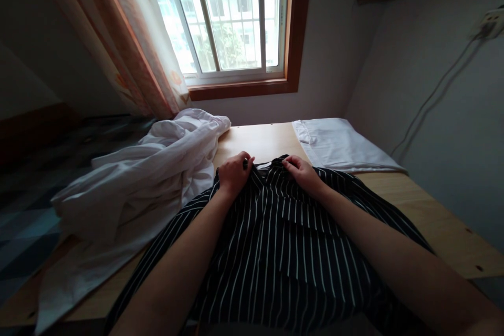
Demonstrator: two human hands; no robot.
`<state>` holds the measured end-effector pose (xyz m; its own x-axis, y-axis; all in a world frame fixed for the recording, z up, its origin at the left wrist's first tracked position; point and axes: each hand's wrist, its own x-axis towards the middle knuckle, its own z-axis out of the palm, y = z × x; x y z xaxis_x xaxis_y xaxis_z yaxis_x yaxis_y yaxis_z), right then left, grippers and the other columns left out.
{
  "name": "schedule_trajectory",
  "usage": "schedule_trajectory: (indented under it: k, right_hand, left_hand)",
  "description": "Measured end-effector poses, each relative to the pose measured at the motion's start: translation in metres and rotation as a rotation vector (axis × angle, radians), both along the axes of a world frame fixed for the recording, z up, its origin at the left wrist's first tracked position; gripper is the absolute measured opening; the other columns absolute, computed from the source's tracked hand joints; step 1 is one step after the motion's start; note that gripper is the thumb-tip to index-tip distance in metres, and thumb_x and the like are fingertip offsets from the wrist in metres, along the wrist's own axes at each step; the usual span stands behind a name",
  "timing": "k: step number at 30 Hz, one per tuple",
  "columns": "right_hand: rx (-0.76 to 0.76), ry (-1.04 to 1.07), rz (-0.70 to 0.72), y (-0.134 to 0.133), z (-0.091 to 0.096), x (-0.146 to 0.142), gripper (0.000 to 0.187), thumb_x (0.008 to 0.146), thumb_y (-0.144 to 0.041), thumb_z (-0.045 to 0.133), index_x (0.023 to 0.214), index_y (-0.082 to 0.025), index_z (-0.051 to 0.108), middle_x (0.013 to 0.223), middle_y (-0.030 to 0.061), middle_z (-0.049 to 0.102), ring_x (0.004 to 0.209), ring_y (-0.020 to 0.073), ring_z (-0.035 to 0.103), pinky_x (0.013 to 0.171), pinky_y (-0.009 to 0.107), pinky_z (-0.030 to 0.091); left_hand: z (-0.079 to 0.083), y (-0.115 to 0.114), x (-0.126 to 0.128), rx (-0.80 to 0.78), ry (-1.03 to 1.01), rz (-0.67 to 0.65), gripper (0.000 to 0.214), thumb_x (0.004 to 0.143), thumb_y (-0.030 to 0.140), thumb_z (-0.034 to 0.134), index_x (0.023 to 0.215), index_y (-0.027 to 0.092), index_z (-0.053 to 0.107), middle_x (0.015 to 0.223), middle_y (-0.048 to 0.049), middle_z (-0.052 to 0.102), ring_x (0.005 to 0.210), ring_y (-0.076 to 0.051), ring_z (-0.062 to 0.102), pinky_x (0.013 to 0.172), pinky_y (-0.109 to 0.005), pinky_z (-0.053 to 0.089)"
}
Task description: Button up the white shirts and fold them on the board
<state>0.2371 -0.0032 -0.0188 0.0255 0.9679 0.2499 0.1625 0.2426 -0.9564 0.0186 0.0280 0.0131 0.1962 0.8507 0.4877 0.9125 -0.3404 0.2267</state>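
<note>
A black shirt with white stripes (275, 252) lies spread over the wooden board in front of me, its lower part reaching the near edge. My left hand (235, 172) pinches the shirt's collar area on the left side. On the right side of the collar, my right hand (300, 170) grips the cloth between thumb and fingers. Between the two hands the neck opening shows, with a pale patch inside it. Both forearms rest over the striped cloth and hide parts of it.
A crumpled white garment (157, 168) lies at the left, beside a dark checked bed cover (27, 220). Folded white cloth (338, 142) sits at the back right of the wooden board (425, 210). A curtain (129, 37) hangs by the window (232, 16). A cable (433, 92) runs down the right wall.
</note>
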Motion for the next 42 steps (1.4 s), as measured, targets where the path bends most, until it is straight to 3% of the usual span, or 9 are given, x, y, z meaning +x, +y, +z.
schedule_trajectory:
  k: [5,8,11,14,19,25,30,36,42]
  right_hand:
    - [0.136,0.045,-0.194,0.002,0.007,0.006,0.041,0.077,-0.063,0.061,0.083,-0.023,0.056,0.081,0.0026,0.058,0.072,0.0209,0.06,0.062,0.038,0.058]
    - [0.185,0.03,-0.237,-0.001,0.012,0.008,0.039,0.081,-0.062,0.058,0.085,-0.023,0.055,0.081,0.003,0.059,0.07,0.0211,0.062,0.064,0.039,0.058]
    - [0.204,0.015,-0.28,-0.001,0.013,0.011,0.038,0.083,-0.06,0.056,0.088,-0.023,0.056,0.081,0.0028,0.061,0.069,0.0205,0.062,0.065,0.039,0.058]
    - [0.189,0.031,-0.34,0.004,0.008,0.017,0.038,0.083,-0.06,0.057,0.088,-0.022,0.057,0.083,0.0038,0.063,0.072,0.0216,0.063,0.067,0.039,0.058]
    - [0.136,0.125,-0.4,0.017,-0.004,0.026,0.037,0.079,-0.058,0.059,0.085,-0.022,0.059,0.081,0.0043,0.064,0.075,0.0225,0.063,0.065,0.039,0.058]
    - [0.13,0.176,-0.423,0.021,-0.004,0.026,0.038,0.076,-0.058,0.061,0.084,-0.02,0.06,0.079,0.0034,0.063,0.072,0.0207,0.062,0.063,0.038,0.058]
    - [0.141,0.157,-0.439,0.021,-0.004,0.026,0.038,0.076,-0.059,0.061,0.082,-0.021,0.06,0.078,0.004,0.065,0.072,0.0212,0.062,0.065,0.037,0.056]
    - [0.164,0.101,-0.438,0.019,-0.004,0.025,0.039,0.077,-0.061,0.06,0.08,-0.022,0.06,0.078,0.0047,0.066,0.077,0.0233,0.063,0.073,0.041,0.056]
    - [0.127,0.132,-0.395,0.015,-0.003,0.019,0.038,0.076,-0.059,0.06,0.081,-0.022,0.06,0.079,0.0034,0.065,0.076,0.0227,0.062,0.069,0.039,0.056]
  left_hand:
    - [0.008,-0.004,-0.005,0.116,0.001,-0.049,0.016,0.088,0.026,0.061,0.102,0.024,0.067,0.109,-0.0093,0.065,0.109,-0.029,0.056,0.096,-0.044,0.041]
    - [0.013,-0.016,0.003,0.112,-0.102,-0.331,0.02,0.085,0.013,0.057,0.098,0.023,0.067,0.119,-0.0076,0.062,0.117,-0.026,0.052,0.103,-0.043,0.04]
    - [0.012,-0.026,0.011,-0.177,-0.287,-0.625,0.019,0.088,0.014,0.05,0.101,0.021,0.062,0.094,-0.0029,0.068,0.088,-0.017,0.062,0.084,-0.031,0.05]
    - [0.007,-0.029,0.016,-0.452,-0.382,-0.714,0.016,0.091,0.024,0.049,0.101,0.018,0.061,0.084,-0.001,0.066,0.075,-0.014,0.061,0.073,-0.027,0.051]
    - [0.001,-0.023,0.016,-0.493,-0.426,-0.727,0.021,0.092,0.035,0.05,0.098,0.019,0.063,0.097,-0.0038,0.068,0.09,-0.017,0.061,0.086,-0.031,0.051]
    - [-0.001,-0.018,0.015,-0.39,-0.326,-0.684,0.021,0.09,0.031,0.054,0.105,0.02,0.063,0.099,-0.0032,0.07,0.084,-0.016,0.063,0.079,-0.029,0.051]
    - [0.001,-0.021,0.015,-0.258,-0.166,-0.554,0.02,0.092,0.034,0.053,0.105,0.024,0.065,0.096,-0.0003,0.073,0.077,-0.017,0.066,0.073,-0.028,0.048]
    - [0.001,-0.022,0.015,-0.218,-0.148,-0.452,0.018,0.089,0.04,0.06,0.1,0.027,0.065,0.09,0.0026,0.074,0.075,-0.016,0.066,0.068,-0.025,0.044]
    - [0.0,-0.025,0.017,-0.177,-0.137,-0.385,0.023,0.089,0.047,0.059,0.093,0.026,0.066,0.078,0.0033,0.071,0.065,-0.015,0.062,0.06,-0.024,0.039]
